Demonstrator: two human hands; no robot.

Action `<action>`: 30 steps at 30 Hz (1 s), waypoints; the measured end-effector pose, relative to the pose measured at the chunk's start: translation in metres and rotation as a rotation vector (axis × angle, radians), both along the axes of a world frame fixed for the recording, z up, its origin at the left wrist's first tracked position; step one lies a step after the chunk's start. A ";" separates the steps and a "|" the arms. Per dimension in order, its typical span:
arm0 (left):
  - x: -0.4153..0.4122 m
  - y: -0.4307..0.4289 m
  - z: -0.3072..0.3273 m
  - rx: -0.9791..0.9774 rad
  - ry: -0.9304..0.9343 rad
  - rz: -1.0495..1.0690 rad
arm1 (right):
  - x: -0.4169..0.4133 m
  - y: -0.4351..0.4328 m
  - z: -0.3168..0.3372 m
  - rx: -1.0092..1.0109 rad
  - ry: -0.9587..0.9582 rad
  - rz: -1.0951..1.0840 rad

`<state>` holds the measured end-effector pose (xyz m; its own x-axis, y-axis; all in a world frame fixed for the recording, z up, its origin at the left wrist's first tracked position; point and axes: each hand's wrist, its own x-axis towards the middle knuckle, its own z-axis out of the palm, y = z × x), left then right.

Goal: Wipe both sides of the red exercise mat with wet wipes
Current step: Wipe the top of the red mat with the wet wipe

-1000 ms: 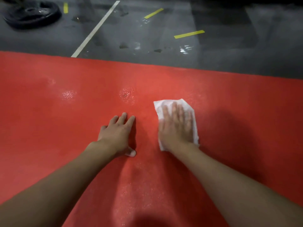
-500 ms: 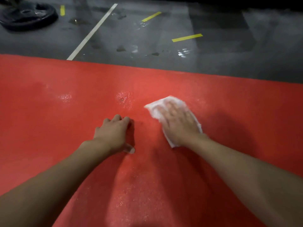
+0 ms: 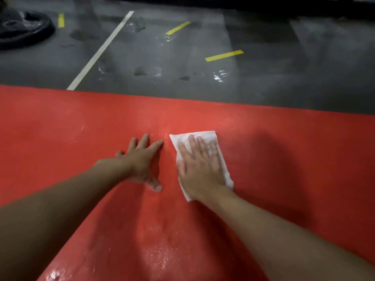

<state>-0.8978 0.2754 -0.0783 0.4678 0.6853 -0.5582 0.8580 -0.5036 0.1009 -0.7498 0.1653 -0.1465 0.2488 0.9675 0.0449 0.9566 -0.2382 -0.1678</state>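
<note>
Red exercise mat point(image 3: 284, 159) is lying flat on the grey floor point(image 3: 263, 82), filling the near half of the view, wet sheen showing in patches. White wet wipe point(image 3: 205, 136) is lying mid-mat, right hand point(image 3: 199, 165) pressing it flat, fingers straight. Left hand point(image 3: 143, 159) is resting flat on bare mat just left, holding nothing. Black weight plate point(image 3: 24, 29) is sitting far left, yellow tape strips point(image 3: 224, 55) further right.

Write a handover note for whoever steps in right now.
Left hand: flat on the red mat, fingers spread, bracing.
Right hand: flat, pressing the wet wipe onto the mat beside the left.
Mat lies flat on the grey floor, one face up.
Done: wet sheen on the near middle strip.
Left: the dry-looking areas to either side, then flip and wipe the other face.
</note>
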 end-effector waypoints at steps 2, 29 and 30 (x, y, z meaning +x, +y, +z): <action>0.010 0.013 -0.002 0.007 -0.049 0.063 | 0.032 0.006 0.006 -0.034 -0.053 0.091; 0.027 0.020 0.002 -0.126 0.043 0.272 | 0.081 0.133 0.004 -0.056 -0.025 -0.288; 0.028 0.018 0.002 -0.127 0.039 0.279 | 0.080 0.134 0.005 -0.059 -0.021 -0.298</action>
